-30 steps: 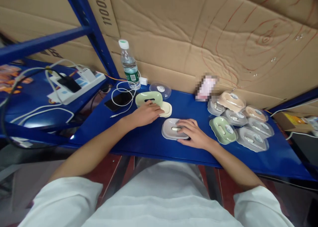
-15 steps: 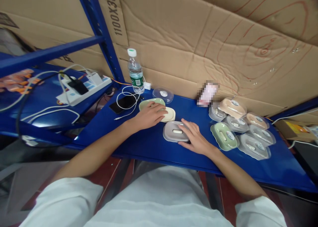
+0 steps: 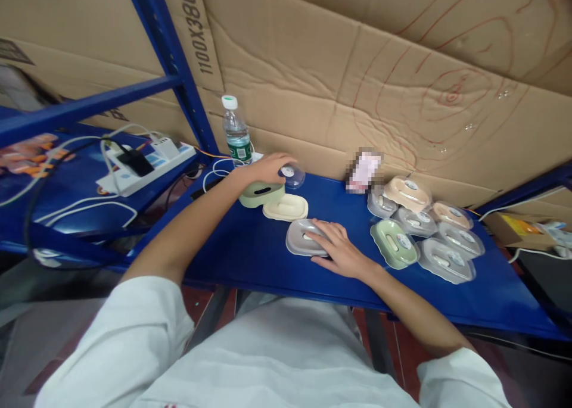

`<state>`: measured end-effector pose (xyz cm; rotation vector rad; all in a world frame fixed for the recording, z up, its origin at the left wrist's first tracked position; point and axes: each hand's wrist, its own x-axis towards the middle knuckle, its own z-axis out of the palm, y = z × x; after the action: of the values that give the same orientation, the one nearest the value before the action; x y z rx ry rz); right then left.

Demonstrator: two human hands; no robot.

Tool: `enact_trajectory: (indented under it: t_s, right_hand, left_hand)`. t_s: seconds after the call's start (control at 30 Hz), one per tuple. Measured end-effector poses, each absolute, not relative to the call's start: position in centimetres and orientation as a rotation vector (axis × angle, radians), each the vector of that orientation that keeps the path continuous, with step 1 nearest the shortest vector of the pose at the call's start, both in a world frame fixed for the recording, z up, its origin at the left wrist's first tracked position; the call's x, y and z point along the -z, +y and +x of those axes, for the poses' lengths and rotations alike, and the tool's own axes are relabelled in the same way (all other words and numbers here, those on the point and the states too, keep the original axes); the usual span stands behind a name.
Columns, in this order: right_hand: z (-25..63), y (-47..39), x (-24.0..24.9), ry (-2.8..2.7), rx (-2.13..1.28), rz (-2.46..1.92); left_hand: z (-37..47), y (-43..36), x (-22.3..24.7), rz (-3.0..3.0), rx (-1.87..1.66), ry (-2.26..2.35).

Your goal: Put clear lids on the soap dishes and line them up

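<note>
My left hand [image 3: 271, 168] reaches over a green dish with a dark slot [image 3: 263, 193]. Its fingers are apart and curved at the left end of a clear oval lid with a round sticker [image 3: 295, 176], which lies on the table. A cream oval dish [image 3: 286, 207] sits just in front of the green one. My right hand [image 3: 339, 250] rests with outstretched fingers on a lilac-grey dish under a clear cover [image 3: 297, 241]. The thumb lies along the near edge of that dish, and one fingertip is by its pale slot.
Several covered dishes [image 3: 395, 244] in green, peach and grey are grouped at right on the blue table [image 3: 250, 259]. A water bottle [image 3: 236, 137] stands at the back left. Further left are cables and a power strip [image 3: 152, 167]. Cardboard [image 3: 304, 74] walls the back.
My left hand has moved from the cream dish back over the green dish to the clear lid. The right hand stays on the lilac-grey dish, its fingers further across the top.
</note>
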<state>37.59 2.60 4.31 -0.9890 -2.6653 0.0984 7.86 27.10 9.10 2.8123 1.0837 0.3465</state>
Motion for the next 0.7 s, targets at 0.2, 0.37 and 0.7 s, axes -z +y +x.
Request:
enact_trajectory:
  t_s: [0.2,0.37,0.7]
  right_hand:
    - [37.9,2.7,-4.1,-2.675,-0.130,-1.006]
    - [37.8,2.5,-4.2,-2.673,-0.126,-1.027]
    - [38.5,2.9,-2.7,-2.427,0.096,-1.064]
  left_hand:
    - [10.3,30.9,-10.2,2.661,0.078,1.111]
    - [11.6,29.3,-10.4,2.646,0.154,1.331]
    - [11.4,18.4,-12.6,2.821,-0.342,0.892]
